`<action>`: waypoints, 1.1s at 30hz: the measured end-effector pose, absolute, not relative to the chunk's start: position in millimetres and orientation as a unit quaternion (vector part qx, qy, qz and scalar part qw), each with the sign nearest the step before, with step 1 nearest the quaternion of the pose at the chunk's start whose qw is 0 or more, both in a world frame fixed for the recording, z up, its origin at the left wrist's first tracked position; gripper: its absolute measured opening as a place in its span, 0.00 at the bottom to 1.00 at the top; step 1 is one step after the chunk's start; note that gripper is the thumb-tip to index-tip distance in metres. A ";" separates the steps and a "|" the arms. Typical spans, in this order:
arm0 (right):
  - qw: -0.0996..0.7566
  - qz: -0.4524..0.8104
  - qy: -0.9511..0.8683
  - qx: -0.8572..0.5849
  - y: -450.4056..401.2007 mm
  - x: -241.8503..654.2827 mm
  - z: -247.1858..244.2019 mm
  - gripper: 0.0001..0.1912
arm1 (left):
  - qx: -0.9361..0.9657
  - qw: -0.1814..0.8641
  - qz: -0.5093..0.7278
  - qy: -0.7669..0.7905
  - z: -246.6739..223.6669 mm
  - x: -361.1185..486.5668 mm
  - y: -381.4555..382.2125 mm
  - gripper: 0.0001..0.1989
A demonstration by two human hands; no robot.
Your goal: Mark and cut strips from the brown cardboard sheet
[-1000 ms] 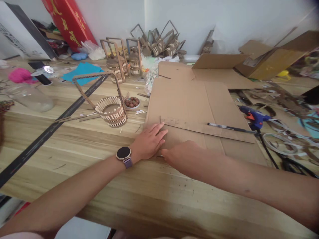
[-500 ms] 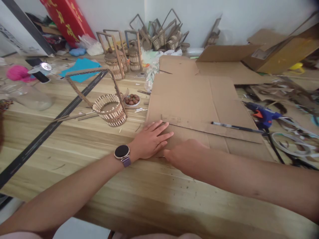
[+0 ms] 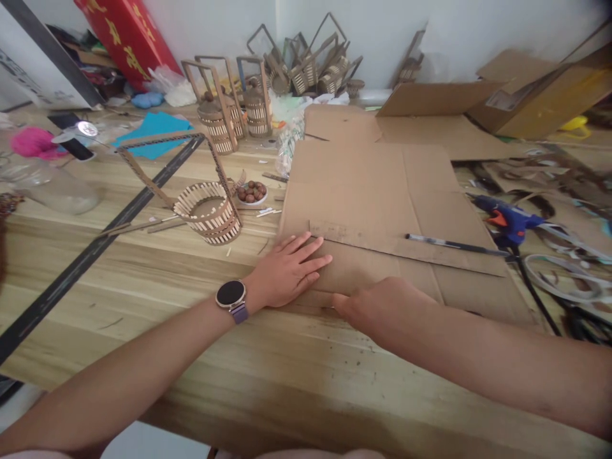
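My left hand (image 3: 287,271), with a watch on its wrist, lies flat with fingers spread on the left front corner of a brown cardboard sheet (image 3: 354,185). My right hand (image 3: 377,306) is closed at the sheet's front edge, a little to the right of the left hand. Whatever its fingers hold is hidden beneath them. A thin line runs through the cardboard between the two hands. Beyond them a narrow cardboard strip (image 3: 363,242) lies across the sheet, and a black pen (image 3: 454,245) rests on it.
Left of the sheet stands a handled stick basket (image 3: 210,217) beside a small bowl of brown balls (image 3: 252,192). A blue glue gun (image 3: 509,217) and coiled cords lie at the right. Several finished baskets (image 3: 217,121) and an open cardboard box (image 3: 549,95) stand at the back.
My right hand has slid to the right along the front edge of the cardboard, baring a line behind it. The left hand stays pressed in the same place.
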State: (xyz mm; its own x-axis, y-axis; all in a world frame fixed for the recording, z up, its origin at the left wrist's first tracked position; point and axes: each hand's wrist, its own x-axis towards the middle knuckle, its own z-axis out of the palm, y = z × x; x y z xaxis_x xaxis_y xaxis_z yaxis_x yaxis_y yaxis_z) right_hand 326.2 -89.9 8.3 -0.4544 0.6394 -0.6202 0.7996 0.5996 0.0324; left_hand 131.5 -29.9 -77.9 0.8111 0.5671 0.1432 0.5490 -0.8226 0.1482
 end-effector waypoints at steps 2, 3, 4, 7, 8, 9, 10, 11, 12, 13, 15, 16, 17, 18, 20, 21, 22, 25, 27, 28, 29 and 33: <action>0.340 -0.124 0.822 0.440 -94.1 333.9 8.8 0.26 | 0.950 0.046 0.088 0.295 -78.1 131.6 -29.9 0.23; 0.349 -0.117 0.815 0.448 -96.6 338.6 8.3 0.27 | 0.951 0.042 0.086 0.295 -78.0 131.6 -29.8 0.23; 0.340 -0.108 0.816 0.454 -98.9 343.7 7.2 0.28 | 0.951 0.039 0.085 0.295 -77.9 131.5 -29.7 0.23; 0.295 -0.092 0.838 0.449 -102.0 362.1 1.6 0.22 | 0.951 0.032 0.087 0.295 -77.9 130.9 -29.3 0.23; 0.275 -0.100 0.846 0.446 -101.3 369.0 -0.4 0.16 | 0.951 0.031 0.090 0.295 -78.1 130.7 -29.4 0.23; 0.250 -0.118 0.854 0.441 -99.9 376.3 -2.1 0.12 | 0.950 0.028 0.093 0.296 -78.4 130.7 -29.8 0.23; 0.221 -0.142 0.861 0.436 -98.2 383.7 -3.5 0.10 | 0.950 0.026 0.096 0.297 -78.9 131.0 -30.5 0.23; 0.192 -0.172 0.865 0.430 -96.5 390.9 -4.6 0.11 | 0.949 0.024 0.100 0.298 -79.4 131.7 -31.7 0.23; 0.165 -0.199 0.868 0.424 -95.2 397.3 -5.4 0.13 | 0.948 0.021 0.105 0.300 -80.1 132.8 -33.3 0.23; 0.142 -0.221 0.870 0.418 -94.7 402.4 -6.0 0.13 | 0.946 0.020 0.111 0.303 -80.9 134.2 -35.2 0.23; 0.120 -0.239 0.869 0.417 -95.8 406.1 -7.1 0.13 | 0.943 0.020 0.119 0.310 -82.3 138.0 -39.2 0.23; 0.117 -0.233 0.869 0.420 -97.2 404.0 -7.7 0.13 | 0.942 0.024 0.121 0.313 -82.8 140.0 -40.7 0.23; 0.115 -0.222 0.873 0.420 -98.5 399.0 -8.2 0.13 | 0.940 0.029 0.123 0.316 -83.0 141.7 -41.5 0.23; 0.116 -0.206 0.877 0.419 -99.6 391.5 -8.6 0.13 | 0.939 0.038 0.124 0.318 -82.8 143.0 -41.3 0.23; 0.130 -0.171 0.884 0.415 -99.7 371.1 -8.5 0.13 | 0.939 0.060 0.122 0.315 -81.5 143.8 -38.2 0.23; 0.143 -0.154 0.885 0.416 -98.8 359.7 -7.8 0.13 | 0.940 0.070 0.118 0.311 -80.5 143.4 -35.5 0.22; 0.156 -0.139 0.885 0.416 -97.4 348.6 -6.8 0.13 | 0.942 0.076 0.115 0.306 -79.5 142.5 -32.6 0.22; 0.180 -0.103 0.890 0.407 -92.9 322.3 -2.8 0.14 | 0.947 0.064 0.109 0.295 -77.8 140.0 -26.0 0.21; 0.185 -0.090 0.895 0.395 -91.4 312.9 -1.1 0.14 | 0.949 0.044 0.109 0.291 -78.2 139.9 -25.0 0.22; 0.189 -0.085 0.898 0.388 -91.1 310.4 -0.7 0.14 | 0.950 0.037 0.109 0.290 -78.6 140.3 -25.4 0.22; 0.192 -0.081 0.901 0.380 -91.1 308.9 -0.8 0.14 | 0.950 0.031 0.108 0.290 -79.1 140.9 -26.0 0.22; 0.190 -0.070 0.910 0.361 -91.9 308.1 -2.7 0.14 | 0.950 0.026 0.111 0.290 -80.4 142.9 -28.2 0.21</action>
State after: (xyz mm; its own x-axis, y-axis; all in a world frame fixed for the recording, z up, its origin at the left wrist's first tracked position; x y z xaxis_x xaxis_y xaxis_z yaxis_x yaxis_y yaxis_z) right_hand 308.1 -91.9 -2.7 -0.6665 0.6310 -0.3971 0.6841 0.7293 0.0109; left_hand 142.9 -28.2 -80.4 0.8071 0.5568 0.1962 0.5454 -0.8305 0.1132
